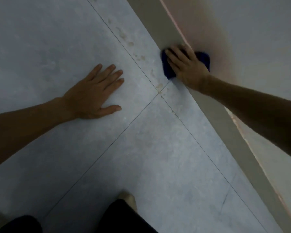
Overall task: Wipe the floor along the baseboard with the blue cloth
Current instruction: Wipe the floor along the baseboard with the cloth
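Blue cloth, upper right: likely soft, light; best pressed flat. Right hand fingers spread on it; left hand splayed on floor.

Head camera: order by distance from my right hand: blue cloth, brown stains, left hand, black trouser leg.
1. blue cloth, under the right hand
2. brown stains, just left
3. left hand, flat on floor
4. black trouser leg, bottom edge

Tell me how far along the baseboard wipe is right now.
Done: perhaps the nearer floor strip, which shows few marks, though wiping cannot be confirmed. In hand: the right hand presses the blue cloth where floor meets baseboard; the left hand braces flat. Left: brown stains beyond and beside the cloth.
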`<action>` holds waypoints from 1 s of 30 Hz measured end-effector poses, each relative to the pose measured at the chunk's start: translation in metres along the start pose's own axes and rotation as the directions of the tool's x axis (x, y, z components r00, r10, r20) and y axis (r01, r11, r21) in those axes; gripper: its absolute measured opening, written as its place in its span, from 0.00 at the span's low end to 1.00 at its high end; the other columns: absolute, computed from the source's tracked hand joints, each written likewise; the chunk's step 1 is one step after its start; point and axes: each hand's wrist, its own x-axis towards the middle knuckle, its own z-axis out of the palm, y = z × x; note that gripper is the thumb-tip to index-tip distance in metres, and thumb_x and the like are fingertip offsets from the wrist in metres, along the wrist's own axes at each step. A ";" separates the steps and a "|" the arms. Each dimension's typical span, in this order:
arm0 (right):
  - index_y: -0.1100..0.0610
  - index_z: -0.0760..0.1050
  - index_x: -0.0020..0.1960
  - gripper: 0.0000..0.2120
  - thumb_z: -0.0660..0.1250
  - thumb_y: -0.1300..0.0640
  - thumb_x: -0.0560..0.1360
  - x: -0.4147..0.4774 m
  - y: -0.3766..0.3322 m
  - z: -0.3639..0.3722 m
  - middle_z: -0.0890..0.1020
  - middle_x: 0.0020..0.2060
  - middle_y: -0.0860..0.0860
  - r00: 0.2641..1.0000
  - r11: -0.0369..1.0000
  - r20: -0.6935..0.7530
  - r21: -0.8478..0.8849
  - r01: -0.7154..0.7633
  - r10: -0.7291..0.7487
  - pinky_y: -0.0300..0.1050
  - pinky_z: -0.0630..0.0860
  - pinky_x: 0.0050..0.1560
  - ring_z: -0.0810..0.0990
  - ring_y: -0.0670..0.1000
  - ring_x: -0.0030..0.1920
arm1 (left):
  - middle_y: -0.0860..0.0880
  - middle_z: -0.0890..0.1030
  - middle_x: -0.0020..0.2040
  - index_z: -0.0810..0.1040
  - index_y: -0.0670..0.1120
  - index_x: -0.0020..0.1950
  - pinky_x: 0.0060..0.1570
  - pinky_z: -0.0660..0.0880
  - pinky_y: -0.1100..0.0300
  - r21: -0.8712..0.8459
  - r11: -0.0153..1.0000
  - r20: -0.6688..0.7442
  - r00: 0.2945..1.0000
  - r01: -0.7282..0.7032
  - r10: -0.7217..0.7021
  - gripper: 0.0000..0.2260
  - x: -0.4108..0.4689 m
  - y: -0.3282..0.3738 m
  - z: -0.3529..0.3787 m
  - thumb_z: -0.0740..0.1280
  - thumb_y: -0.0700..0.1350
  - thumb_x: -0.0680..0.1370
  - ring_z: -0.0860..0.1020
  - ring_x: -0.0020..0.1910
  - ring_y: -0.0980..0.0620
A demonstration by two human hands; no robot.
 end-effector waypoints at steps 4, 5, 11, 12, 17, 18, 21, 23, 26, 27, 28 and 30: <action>0.60 0.65 0.77 0.38 0.75 0.65 0.70 0.083 0.029 -0.025 0.61 0.80 0.59 0.996 0.996 0.071 0.055 -0.066 0.062 0.61 0.55 0.80 0.58 0.62 0.80 | 0.37 0.59 0.81 0.61 0.37 0.80 0.79 0.53 0.39 -0.033 0.999 0.003 1.000 0.024 -0.024 0.39 0.012 0.011 0.006 0.51 0.67 0.81 0.55 0.82 0.37; 0.60 0.67 0.76 0.35 0.74 0.64 0.72 0.088 0.030 -0.024 0.63 0.79 0.59 0.996 0.997 0.070 0.052 -0.065 0.061 0.61 0.56 0.79 0.59 0.62 0.80 | 0.37 0.59 0.81 0.61 0.37 0.80 0.79 0.53 0.38 -0.033 0.999 0.003 1.000 0.031 -0.031 0.40 0.011 0.010 0.007 0.51 0.67 0.81 0.55 0.82 0.37; 0.63 0.64 0.77 0.31 0.67 0.68 0.75 0.065 0.013 -0.007 0.60 0.80 0.60 0.996 0.991 0.054 0.117 -0.071 0.065 0.63 0.54 0.80 0.57 0.63 0.80 | 0.36 0.61 0.80 0.62 0.36 0.79 0.79 0.54 0.39 -0.032 0.998 0.021 0.998 0.063 -0.062 0.40 0.011 0.014 0.004 0.52 0.67 0.80 0.56 0.81 0.37; 0.62 0.65 0.77 0.30 0.66 0.67 0.76 0.051 0.008 -0.001 0.61 0.80 0.60 0.997 0.993 0.040 0.097 -0.066 0.062 0.63 0.54 0.80 0.58 0.63 0.80 | 0.36 0.61 0.80 0.62 0.36 0.79 0.79 0.55 0.39 -0.050 0.996 0.025 0.997 0.080 -0.079 0.40 0.011 0.015 0.005 0.51 0.67 0.80 0.57 0.81 0.37; 0.63 0.55 0.81 0.33 0.59 0.66 0.77 -0.093 -0.033 0.032 0.49 0.82 0.61 0.991 1.000 0.132 0.016 0.010 -0.013 0.62 0.49 0.81 0.48 0.63 0.82 | 0.38 0.59 0.81 0.62 0.37 0.80 0.80 0.55 0.42 -0.077 0.996 0.087 0.994 -0.055 0.062 0.39 0.006 0.040 0.015 0.49 0.67 0.81 0.56 0.82 0.39; 0.65 0.50 0.81 0.34 0.56 0.66 0.77 -0.132 -0.045 0.037 0.45 0.82 0.62 0.978 0.999 0.203 0.005 0.045 -0.045 0.63 0.48 0.80 0.45 0.64 0.82 | 0.39 0.59 0.81 0.61 0.37 0.80 0.80 0.55 0.43 -0.077 0.992 0.104 0.989 -0.097 0.105 0.39 0.006 0.048 0.018 0.49 0.67 0.82 0.55 0.82 0.39; 0.72 0.44 0.76 0.32 0.58 0.66 0.79 -0.257 -0.083 0.060 0.38 0.79 0.65 0.943 0.992 0.307 0.037 0.123 -0.128 0.65 0.50 0.79 0.46 0.67 0.81 | 0.39 0.58 0.82 0.62 0.38 0.80 0.80 0.55 0.43 -0.070 0.984 0.131 0.976 -0.165 0.173 0.38 0.006 0.069 0.027 0.50 0.67 0.82 0.54 0.82 0.40; 0.71 0.50 0.77 0.35 0.65 0.68 0.76 -0.308 -0.095 0.074 0.39 0.80 0.65 0.945 0.989 0.292 0.038 0.141 -0.146 0.67 0.49 0.79 0.47 0.67 0.81 | 0.40 0.57 0.82 0.60 0.39 0.81 0.80 0.56 0.42 -0.051 0.979 0.149 0.968 -0.199 0.204 0.38 0.002 0.078 0.030 0.50 0.67 0.82 0.53 0.83 0.41; 0.71 0.55 0.78 0.35 0.66 0.69 0.75 -0.305 -0.088 0.088 0.41 0.80 0.65 0.960 0.985 0.225 -0.005 0.173 -0.167 0.66 0.43 0.80 0.48 0.66 0.81 | 0.40 0.57 0.82 0.60 0.40 0.81 0.80 0.56 0.43 -0.062 0.973 0.160 0.960 -0.221 0.228 0.38 0.001 0.083 0.028 0.50 0.67 0.82 0.53 0.83 0.42; 0.70 0.56 0.78 0.35 0.67 0.68 0.75 -0.290 -0.085 0.086 0.44 0.81 0.65 0.964 0.987 0.213 0.011 0.161 -0.160 0.66 0.41 0.80 0.49 0.66 0.81 | 0.41 0.57 0.82 0.60 0.40 0.81 0.80 0.56 0.43 -0.063 0.973 0.170 0.958 -0.223 0.230 0.38 0.002 0.083 0.027 0.50 0.67 0.82 0.53 0.83 0.42; 0.69 0.57 0.79 0.36 0.68 0.66 0.75 -0.270 -0.081 0.083 0.46 0.81 0.63 0.971 0.990 0.190 0.039 0.137 -0.142 0.66 0.40 0.80 0.50 0.65 0.81 | 0.41 0.57 0.82 0.60 0.40 0.81 0.80 0.56 0.43 -0.063 0.974 0.176 0.958 -0.219 0.226 0.38 0.003 0.082 0.026 0.50 0.67 0.82 0.53 0.83 0.42; 0.65 0.57 0.80 0.37 0.69 0.65 0.75 -0.221 -0.069 0.063 0.50 0.82 0.61 0.985 0.996 0.159 0.069 0.063 -0.073 0.65 0.41 0.80 0.49 0.64 0.81 | 0.41 0.57 0.82 0.59 0.41 0.81 0.80 0.55 0.44 -0.065 0.974 0.194 0.955 -0.216 0.225 0.38 0.004 0.082 0.025 0.51 0.67 0.81 0.52 0.83 0.42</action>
